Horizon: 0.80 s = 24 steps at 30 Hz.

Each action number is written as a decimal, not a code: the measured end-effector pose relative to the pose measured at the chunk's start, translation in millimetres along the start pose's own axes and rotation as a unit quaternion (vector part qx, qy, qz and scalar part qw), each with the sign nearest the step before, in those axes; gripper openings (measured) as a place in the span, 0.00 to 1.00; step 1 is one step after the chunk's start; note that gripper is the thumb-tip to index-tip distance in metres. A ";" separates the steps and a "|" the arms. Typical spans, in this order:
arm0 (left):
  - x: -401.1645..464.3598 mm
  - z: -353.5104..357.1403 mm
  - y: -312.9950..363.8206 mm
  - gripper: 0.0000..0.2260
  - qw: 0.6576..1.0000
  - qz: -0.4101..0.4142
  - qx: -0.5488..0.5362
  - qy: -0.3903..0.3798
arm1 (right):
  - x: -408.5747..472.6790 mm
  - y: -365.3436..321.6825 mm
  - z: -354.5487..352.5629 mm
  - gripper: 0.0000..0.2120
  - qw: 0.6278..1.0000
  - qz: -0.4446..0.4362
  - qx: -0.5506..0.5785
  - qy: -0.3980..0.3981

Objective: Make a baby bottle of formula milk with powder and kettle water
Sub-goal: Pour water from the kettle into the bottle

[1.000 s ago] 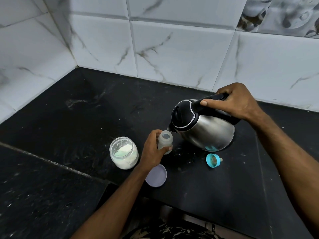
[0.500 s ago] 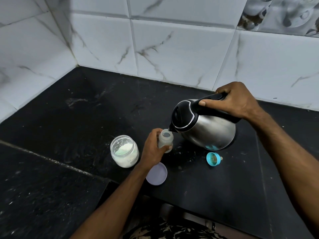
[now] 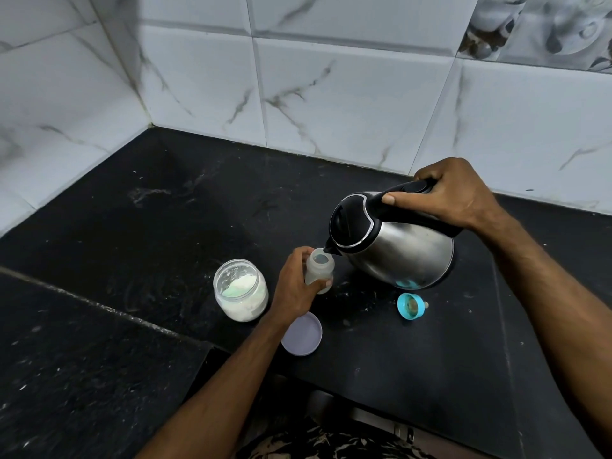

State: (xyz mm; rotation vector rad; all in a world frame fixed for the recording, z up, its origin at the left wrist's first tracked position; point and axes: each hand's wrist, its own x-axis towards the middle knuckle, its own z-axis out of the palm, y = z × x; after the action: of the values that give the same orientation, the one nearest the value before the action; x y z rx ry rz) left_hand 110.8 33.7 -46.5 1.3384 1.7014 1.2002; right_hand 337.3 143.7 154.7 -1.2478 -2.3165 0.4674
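Observation:
A small translucent baby bottle (image 3: 320,268) stands upright on the black counter, its mouth uncapped. My left hand (image 3: 294,286) grips its body from the left. My right hand (image 3: 453,193) holds the black handle of a steel kettle (image 3: 397,246), which is tilted left so its spout sits over the bottle's mouth. An open glass jar of white powder (image 3: 240,289) stands just left of the bottle. The bottle's blue teat ring (image 3: 410,305) lies on its side to the right, below the kettle.
A pale purple lid (image 3: 303,333) lies flat near my left wrist. The black stone counter (image 3: 165,226) meets white marble-patterned tiles (image 3: 331,94) at the back and left. A raised counter edge runs diagonally at the lower left.
The kettle has tipped a little further and its spout has come down onto the bottle's mouth. Both hands keep their grips.

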 end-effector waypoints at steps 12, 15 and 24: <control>2.1 0.9 -2.7 0.27 1.000 -0.009 0.015 -0.006 | 0.2 -2.5 -2.2 0.37 1.000 -0.002 -0.005 0.002; 1.9 1.3 -2.8 0.27 1.000 -0.006 0.014 -0.003 | 0.4 -2.4 -1.6 0.37 1.000 -0.001 -0.005 -0.001; 1.5 1.3 -2.9 0.26 1.000 -0.006 0.009 0.001 | 2.1 -1.0 1.2 0.39 1.000 0.007 -0.003 -0.004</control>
State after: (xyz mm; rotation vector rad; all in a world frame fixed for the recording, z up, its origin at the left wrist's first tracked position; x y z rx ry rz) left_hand 110.5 35.3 -49.7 1.3369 1.7237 1.1829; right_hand 334.9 144.8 154.7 -1.2679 -2.3189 0.4704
